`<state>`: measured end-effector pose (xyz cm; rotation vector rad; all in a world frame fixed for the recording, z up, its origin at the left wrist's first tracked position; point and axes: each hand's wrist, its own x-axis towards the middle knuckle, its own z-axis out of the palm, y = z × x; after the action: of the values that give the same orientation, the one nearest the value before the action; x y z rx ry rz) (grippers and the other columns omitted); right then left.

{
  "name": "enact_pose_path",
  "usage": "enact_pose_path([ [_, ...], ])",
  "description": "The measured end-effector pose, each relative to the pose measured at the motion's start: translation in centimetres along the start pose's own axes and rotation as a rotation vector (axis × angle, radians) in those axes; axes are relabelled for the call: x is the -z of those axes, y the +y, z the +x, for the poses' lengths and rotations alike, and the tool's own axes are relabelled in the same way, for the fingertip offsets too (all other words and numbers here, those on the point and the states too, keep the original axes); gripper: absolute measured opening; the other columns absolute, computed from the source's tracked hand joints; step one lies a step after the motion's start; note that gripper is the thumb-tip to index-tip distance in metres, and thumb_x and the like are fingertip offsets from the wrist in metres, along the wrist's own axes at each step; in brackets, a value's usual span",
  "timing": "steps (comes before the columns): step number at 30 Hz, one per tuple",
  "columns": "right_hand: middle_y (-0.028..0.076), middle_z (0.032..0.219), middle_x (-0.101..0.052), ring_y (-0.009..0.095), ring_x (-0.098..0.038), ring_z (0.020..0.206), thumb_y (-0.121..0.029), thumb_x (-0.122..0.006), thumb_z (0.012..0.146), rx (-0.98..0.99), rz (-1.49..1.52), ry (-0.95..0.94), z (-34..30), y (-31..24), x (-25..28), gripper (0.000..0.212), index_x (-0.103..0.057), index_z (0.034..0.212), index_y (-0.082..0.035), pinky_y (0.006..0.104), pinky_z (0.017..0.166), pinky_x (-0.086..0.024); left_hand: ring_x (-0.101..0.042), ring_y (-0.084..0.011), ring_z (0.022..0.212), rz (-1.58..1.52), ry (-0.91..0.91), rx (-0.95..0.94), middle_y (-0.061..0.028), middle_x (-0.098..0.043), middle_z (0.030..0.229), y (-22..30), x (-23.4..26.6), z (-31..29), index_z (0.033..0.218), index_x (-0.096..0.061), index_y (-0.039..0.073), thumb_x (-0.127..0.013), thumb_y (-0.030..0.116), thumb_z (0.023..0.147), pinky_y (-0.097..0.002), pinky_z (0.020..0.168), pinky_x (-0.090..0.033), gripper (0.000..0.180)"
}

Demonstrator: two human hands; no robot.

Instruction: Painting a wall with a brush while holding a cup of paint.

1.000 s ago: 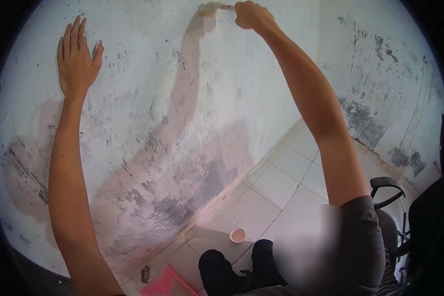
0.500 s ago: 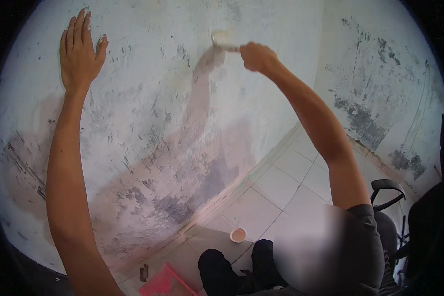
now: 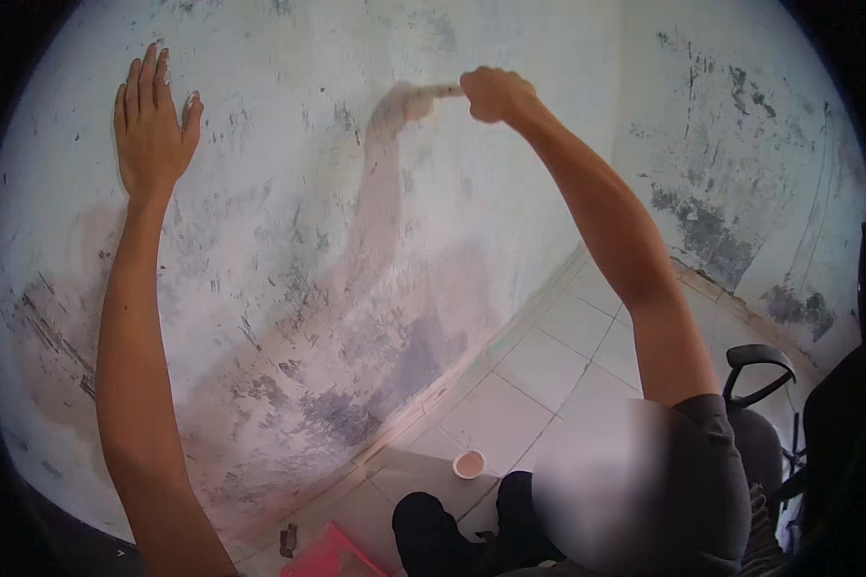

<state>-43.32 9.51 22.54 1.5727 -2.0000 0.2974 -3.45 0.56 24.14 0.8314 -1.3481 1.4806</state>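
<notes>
My left hand (image 3: 154, 130) lies flat against the patchy, worn wall (image 3: 260, 192) at the upper left, fingers extended, with white smears on the fingertips. Farther right, my right hand (image 3: 498, 94) is closed around the handle of a paintbrush (image 3: 445, 91). The brush points left along the wall; its head is blurred and blends into the arm's shadow, so whether the bristles touch the wall cannot be made out.
A small white cup (image 3: 469, 464) with pale contents stands on the tiled floor (image 3: 539, 365). Near my knees lie a pink dustpan-like piece (image 3: 332, 556) and a small brown object (image 3: 289, 540). At the right is a chair with a black armrest (image 3: 760, 375).
My right hand has shifted slightly up and left, and the brush head has swung lower. My left hand appears a little lower in view, still flat on the wall.
</notes>
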Motion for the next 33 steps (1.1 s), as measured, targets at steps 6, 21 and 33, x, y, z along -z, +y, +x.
enact_pose_path([
  [6,0.015,0.108,-0.066,0.034,-0.064,0.101,-0.007,-0.052,0.082,-0.056,0.024,0.241,6.5,1.0,5.2,0.029,-0.066,0.107,-0.005,0.0447,0.080,-0.054,-0.033,-0.0234,0.136,0.089,-0.006,-0.011,-0.0059,-0.036,0.147,0.6,0.4,0.3,0.139,-0.040,0.007,-0.052,0.036,0.091,-0.0390,0.113,-0.027,0.057],
  [21,0.012,0.111,-0.066,0.034,-0.063,0.102,-0.007,-0.050,0.081,0.007,-0.036,0.189,6.2,0.1,2.7,0.036,-0.064,0.114,-0.009,0.0449,0.082,-0.053,-0.030,-0.0250,0.138,0.006,0.040,-0.026,-0.0058,-0.032,0.150,0.1,-0.4,0.0,0.144,-0.034,0.009,-0.047,0.038,0.095,-0.0412,0.114,-0.025,0.058],
  [33,0.012,0.106,-0.066,0.032,-0.065,0.097,-0.006,-0.052,0.082,0.240,-0.067,-0.411,-8.9,-3.3,-9.0,0.031,-0.067,0.109,-0.010,0.0424,0.078,-0.054,-0.031,-0.0245,0.138,0.036,0.014,-0.006,-0.0044,-0.032,0.150,-0.5,-0.4,-0.4,0.143,-0.035,0.010,-0.047,0.039,0.094,-0.0406,0.113,-0.026,0.058],
])
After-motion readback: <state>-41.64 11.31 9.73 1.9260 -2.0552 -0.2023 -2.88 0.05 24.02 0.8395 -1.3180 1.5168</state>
